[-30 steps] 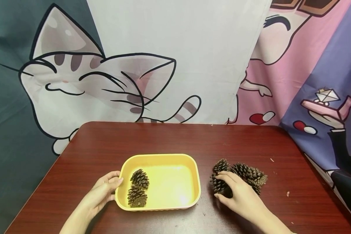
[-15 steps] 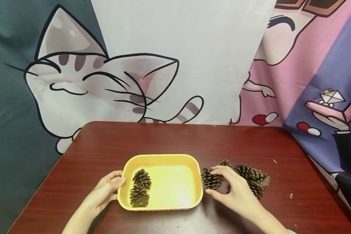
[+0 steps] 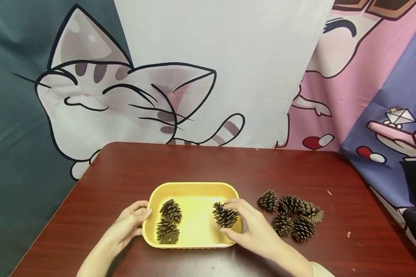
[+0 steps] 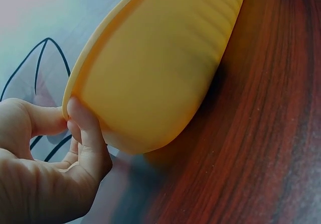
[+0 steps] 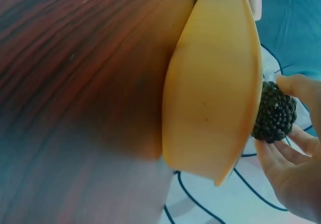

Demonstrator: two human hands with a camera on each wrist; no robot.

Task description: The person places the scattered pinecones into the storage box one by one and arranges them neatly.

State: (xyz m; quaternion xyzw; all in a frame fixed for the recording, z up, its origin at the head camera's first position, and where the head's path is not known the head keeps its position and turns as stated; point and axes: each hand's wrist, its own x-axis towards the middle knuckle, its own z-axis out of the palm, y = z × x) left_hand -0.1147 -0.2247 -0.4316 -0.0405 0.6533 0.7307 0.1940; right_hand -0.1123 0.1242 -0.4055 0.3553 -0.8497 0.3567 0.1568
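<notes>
Leftward travel of the right hand (image 3: 253,229) is seen against the earlier frame: the held pine cone (image 3: 224,215), earlier just outside the near-side right wall, is now carried over the right end of the yellow tub (image 3: 194,184). The left hand (image 3: 126,223) has been kept at the opposite end.

The pine cone is gripped between the thumb and curled fingers of the right hand; in the right wrist view it is shown at about rim height, partly hidden by the rim, so contact with the tub cannot be judged. Its own long axis cannot be read. The tub is set with its long axis running left to right on the wood-grained tabletop (image 3: 201,163), and its left rim is pinched between the thumb and fingers of the left hand.

Decisive relation: the held pine cone is placed over the right part of the opening, with bare floor directly to its left; farther left, apparently two pine cones (image 3: 171,211) are lined up front to back along the left end. The right hand is the nearer to the held pine cone. Outside the tub, to its right, five pine cones (image 3: 291,206) are clustered on the tabletop. A printed backdrop (image 3: 228,46) is hung behind.
</notes>
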